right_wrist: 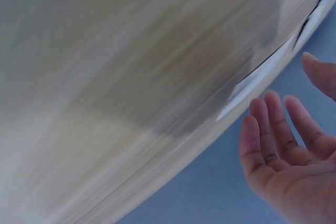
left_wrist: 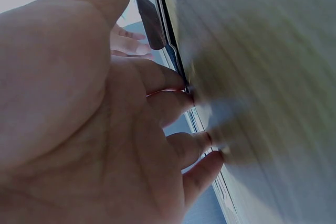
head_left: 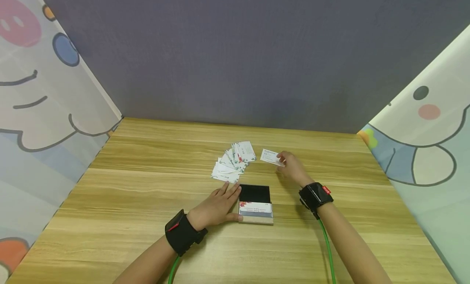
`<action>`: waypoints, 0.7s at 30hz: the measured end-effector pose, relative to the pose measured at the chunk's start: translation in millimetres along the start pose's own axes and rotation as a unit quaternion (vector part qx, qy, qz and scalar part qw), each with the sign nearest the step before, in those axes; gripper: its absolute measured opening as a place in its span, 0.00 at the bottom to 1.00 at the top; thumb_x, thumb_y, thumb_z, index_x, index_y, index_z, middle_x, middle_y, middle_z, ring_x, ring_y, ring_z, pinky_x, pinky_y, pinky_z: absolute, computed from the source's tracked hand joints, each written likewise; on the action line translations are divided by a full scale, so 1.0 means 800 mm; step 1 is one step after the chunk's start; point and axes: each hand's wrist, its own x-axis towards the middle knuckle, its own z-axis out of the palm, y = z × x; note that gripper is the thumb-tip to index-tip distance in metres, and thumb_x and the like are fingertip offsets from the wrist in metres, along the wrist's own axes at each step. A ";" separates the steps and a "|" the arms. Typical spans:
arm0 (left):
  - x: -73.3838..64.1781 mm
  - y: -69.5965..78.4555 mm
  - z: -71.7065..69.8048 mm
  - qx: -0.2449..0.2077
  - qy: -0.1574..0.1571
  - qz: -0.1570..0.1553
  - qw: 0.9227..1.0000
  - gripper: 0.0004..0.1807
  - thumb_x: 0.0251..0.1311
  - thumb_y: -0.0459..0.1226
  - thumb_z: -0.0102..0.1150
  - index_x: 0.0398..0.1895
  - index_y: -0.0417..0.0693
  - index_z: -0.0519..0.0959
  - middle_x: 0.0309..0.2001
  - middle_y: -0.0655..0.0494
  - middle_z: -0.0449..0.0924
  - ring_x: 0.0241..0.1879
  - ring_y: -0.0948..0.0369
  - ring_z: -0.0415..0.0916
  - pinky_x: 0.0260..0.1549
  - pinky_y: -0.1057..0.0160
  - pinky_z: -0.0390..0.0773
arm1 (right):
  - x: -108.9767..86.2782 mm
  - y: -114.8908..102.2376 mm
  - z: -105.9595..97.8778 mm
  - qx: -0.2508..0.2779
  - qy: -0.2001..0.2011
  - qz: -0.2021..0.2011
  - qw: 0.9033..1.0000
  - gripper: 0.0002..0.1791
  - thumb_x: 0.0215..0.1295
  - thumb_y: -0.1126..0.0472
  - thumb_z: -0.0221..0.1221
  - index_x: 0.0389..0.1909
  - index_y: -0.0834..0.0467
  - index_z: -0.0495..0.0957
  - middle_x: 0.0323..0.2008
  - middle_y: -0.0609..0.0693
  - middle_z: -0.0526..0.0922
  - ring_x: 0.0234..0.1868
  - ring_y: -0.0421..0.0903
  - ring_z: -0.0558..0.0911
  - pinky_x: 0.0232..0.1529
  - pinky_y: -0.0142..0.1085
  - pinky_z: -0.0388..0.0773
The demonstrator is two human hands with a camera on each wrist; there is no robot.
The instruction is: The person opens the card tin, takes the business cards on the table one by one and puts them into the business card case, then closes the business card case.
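My left hand [head_left: 216, 208] rests beside a small card case [head_left: 254, 192], fingers stretched along its left side and thumb at its lower left edge. The case lies with its lid laid back, showing a black lining. White cards [head_left: 257, 207] with red flowers sit in its front pocket. Farther off, my right hand [head_left: 292, 168] is over the right end of a single white business card [head_left: 270, 156], thumb and forefinger around its corner. In the right wrist view, the fingers [right_wrist: 281, 129] are loosely bent and spread, near the white card [right_wrist: 262, 74].
Several white cards [head_left: 225, 169] with leafy print lie fanned on the wooden table [head_left: 139, 186], beyond the case and left of the single card. A grey panel [head_left: 235, 63] rises at the back. Cartoon-printed sheets [head_left: 47, 92] border both sides. Green cables [head_left: 328, 247] trail from the wristbands.
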 end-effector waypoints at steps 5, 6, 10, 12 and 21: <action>0.000 0.000 0.000 0.001 0.001 0.006 1.000 0.45 0.57 0.58 0.49 0.69 0.39 0.52 0.72 0.45 0.45 0.70 0.41 0.42 0.63 0.47 0.56 | 0.010 0.010 0.000 -0.010 0.000 0.026 1.000 0.26 0.53 0.69 0.60 0.53 0.71 0.67 0.46 0.67 0.71 0.41 0.57 0.73 0.39 0.43 0.71; 0.000 0.000 -0.001 0.000 0.001 0.007 1.000 0.45 0.57 0.58 0.50 0.69 0.39 0.52 0.72 0.45 0.45 0.69 0.41 0.42 0.63 0.47 0.56 | 0.012 0.011 0.000 -0.015 0.003 0.027 1.000 0.26 0.53 0.69 0.60 0.53 0.71 0.67 0.47 0.67 0.71 0.41 0.57 0.73 0.40 0.43 0.71; 0.000 0.000 -0.001 -0.001 0.002 0.006 1.000 0.45 0.57 0.58 0.49 0.70 0.39 0.52 0.72 0.46 0.45 0.70 0.41 0.42 0.63 0.47 0.56 | 0.015 0.014 0.000 -0.039 0.015 0.028 0.999 0.26 0.53 0.68 0.61 0.54 0.71 0.67 0.49 0.69 0.70 0.45 0.60 0.72 0.44 0.48 0.70; 0.000 0.001 -0.001 -0.004 0.002 0.003 1.000 0.45 0.57 0.59 0.49 0.70 0.40 0.52 0.72 0.47 0.45 0.70 0.42 0.42 0.63 0.47 0.55 | 0.017 0.015 0.001 -0.054 0.019 0.030 0.998 0.27 0.53 0.67 0.61 0.54 0.71 0.67 0.50 0.69 0.70 0.47 0.62 0.71 0.46 0.50 0.70; 0.000 0.001 -0.001 0.001 0.002 0.000 1.000 0.45 0.57 0.59 0.48 0.70 0.41 0.52 0.72 0.48 0.45 0.70 0.43 0.42 0.63 0.48 0.56 | 0.021 0.023 0.004 -0.075 0.017 0.029 0.997 0.28 0.55 0.66 0.60 0.56 0.72 0.65 0.52 0.70 0.69 0.51 0.66 0.69 0.49 0.53 0.67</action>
